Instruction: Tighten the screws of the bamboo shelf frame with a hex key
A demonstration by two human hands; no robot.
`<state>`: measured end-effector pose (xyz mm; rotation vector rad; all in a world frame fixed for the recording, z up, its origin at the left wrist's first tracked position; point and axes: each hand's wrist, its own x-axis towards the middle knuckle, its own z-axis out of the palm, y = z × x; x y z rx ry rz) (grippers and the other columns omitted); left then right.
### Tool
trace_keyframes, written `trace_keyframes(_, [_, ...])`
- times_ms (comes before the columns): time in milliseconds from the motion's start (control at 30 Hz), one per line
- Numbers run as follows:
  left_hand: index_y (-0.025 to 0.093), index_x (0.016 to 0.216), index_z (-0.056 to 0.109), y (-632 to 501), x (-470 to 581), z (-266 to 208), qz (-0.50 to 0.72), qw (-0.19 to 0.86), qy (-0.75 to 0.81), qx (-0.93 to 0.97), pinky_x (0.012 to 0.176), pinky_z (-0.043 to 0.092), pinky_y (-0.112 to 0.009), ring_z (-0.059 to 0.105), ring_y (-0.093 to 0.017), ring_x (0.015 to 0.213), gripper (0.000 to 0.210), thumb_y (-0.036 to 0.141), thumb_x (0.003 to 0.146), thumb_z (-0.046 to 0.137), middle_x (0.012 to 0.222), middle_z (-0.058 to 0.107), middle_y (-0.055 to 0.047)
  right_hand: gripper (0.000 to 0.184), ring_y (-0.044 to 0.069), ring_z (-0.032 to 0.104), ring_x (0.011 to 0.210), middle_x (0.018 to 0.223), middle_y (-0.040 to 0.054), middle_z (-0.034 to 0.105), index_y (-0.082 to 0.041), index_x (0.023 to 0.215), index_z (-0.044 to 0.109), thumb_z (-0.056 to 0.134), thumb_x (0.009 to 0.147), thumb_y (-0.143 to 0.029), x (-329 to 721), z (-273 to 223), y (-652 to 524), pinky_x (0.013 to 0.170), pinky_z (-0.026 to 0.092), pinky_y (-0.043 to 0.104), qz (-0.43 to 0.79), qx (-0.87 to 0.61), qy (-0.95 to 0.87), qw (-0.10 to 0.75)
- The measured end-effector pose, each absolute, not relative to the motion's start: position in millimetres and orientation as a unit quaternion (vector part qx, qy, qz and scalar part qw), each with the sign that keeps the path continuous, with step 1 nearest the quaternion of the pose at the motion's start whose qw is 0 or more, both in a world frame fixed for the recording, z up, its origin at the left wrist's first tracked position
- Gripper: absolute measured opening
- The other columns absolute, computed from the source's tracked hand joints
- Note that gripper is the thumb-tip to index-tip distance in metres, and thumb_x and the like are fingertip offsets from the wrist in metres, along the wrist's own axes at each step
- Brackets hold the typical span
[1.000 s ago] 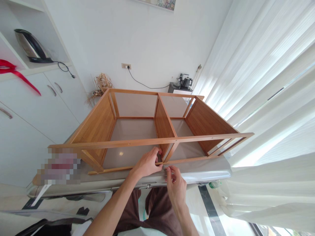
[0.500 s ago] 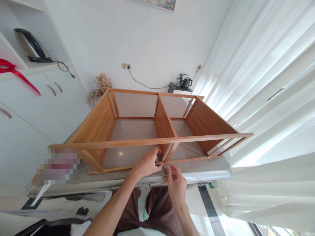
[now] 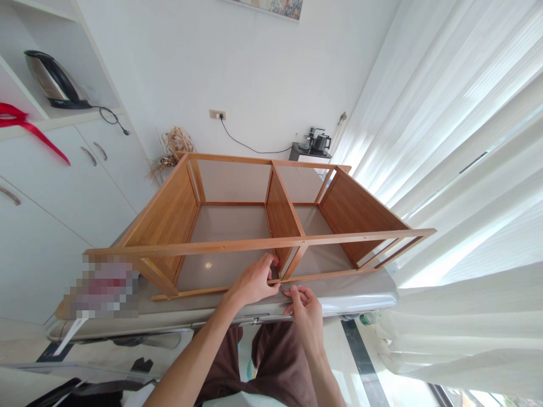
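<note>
A wooden shelf frame (image 3: 250, 244) lies on its side, with a middle board (image 3: 285, 206) dividing it in two. My left hand (image 3: 257, 281) is closed around the lower front rail, just left of the upright below that board. Close beside it, my right hand (image 3: 303, 305) pinches a thin metal hex key (image 3: 283, 288). The key's tip meets the rail at the foot of the middle upright; the fingers partly cover the rest. Any screw at that point is too small to make out.
The frame rests on a grey-topped table (image 3: 339, 293). A white cabinet with a kettle (image 3: 57, 79) and a red ribbon (image 3: 34, 130) stands left. White curtains (image 3: 458, 169) hang right. Dried stalks (image 3: 173, 147) and a small black-topped stand (image 3: 311, 152) are behind.
My right hand has turned slightly at the rail, with its fingers shifted around the hex key. My left hand and the shelf frame look the same.
</note>
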<state>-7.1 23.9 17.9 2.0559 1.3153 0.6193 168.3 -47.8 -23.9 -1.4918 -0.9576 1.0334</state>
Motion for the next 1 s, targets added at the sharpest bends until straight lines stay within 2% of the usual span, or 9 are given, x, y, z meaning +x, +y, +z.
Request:
trace_keyframes(200, [0.024,0.115,0.049,23.9,-6.9,16.4,0.235,0.305,0.496,0.778,0.071,0.046,-0.030,0.065,-0.019,0.077,0.042,0.028,0.079,0.070,0.086,0.063,0.002,0.054,0.018,0.065,0.046,0.092,0.0121,0.079,-0.018,0.089,0.064,0.065,0.086,-0.072,169.1,-24.9,-47.8,0.050,0.047,0.030,0.424,-0.625,-0.408,0.513])
trace_keyframes(400, [0.024,0.115,0.050,24.5,-7.0,16.6,0.237,0.305,0.496,0.777,0.070,0.045,-0.030,0.065,-0.019,0.076,0.043,0.026,0.078,0.070,0.085,0.063,0.002,0.052,0.019,0.066,0.048,0.087,0.0102,0.079,-0.019,0.093,0.066,0.060,0.091,-0.070,163.7,-21.1,-52.8,0.053,0.050,0.030,0.358,-0.653,-0.441,0.502])
trace_keyframes(700, [0.023,0.116,0.050,23.9,-7.7,16.8,0.240,0.305,0.491,0.780,0.070,0.045,-0.030,0.065,-0.020,0.077,0.043,0.027,0.078,0.070,0.088,0.065,0.001,0.047,0.023,0.073,0.069,0.093,0.0063,0.079,-0.023,0.108,0.068,0.046,0.100,-0.064,163.2,-28.5,-59.9,0.064,0.052,0.031,0.232,-0.691,-0.539,0.422])
trace_keyframes(833, [0.023,0.116,0.050,24.1,-7.8,16.8,0.240,0.306,0.496,0.776,0.070,0.045,-0.030,0.065,-0.020,0.077,0.043,0.026,0.078,0.071,0.088,0.065,0.001,0.045,0.022,0.073,0.067,0.093,0.0046,0.079,-0.025,0.106,0.069,0.044,0.101,-0.062,162.5,-26.0,-57.9,0.064,0.052,0.031,0.228,-0.689,-0.553,0.410])
trace_keyframes(1000, [0.023,0.116,0.051,24.5,-8.1,18.1,0.237,0.314,0.491,0.777,0.071,0.046,-0.030,0.066,-0.020,0.078,0.043,0.025,0.078,0.070,0.088,0.065,0.001,0.043,0.020,0.073,0.066,0.094,0.0047,0.080,-0.024,0.107,0.071,0.042,0.105,-0.056,164.0,-34.6,-57.9,0.063,0.050,0.028,0.159,-0.674,-0.607,0.390])
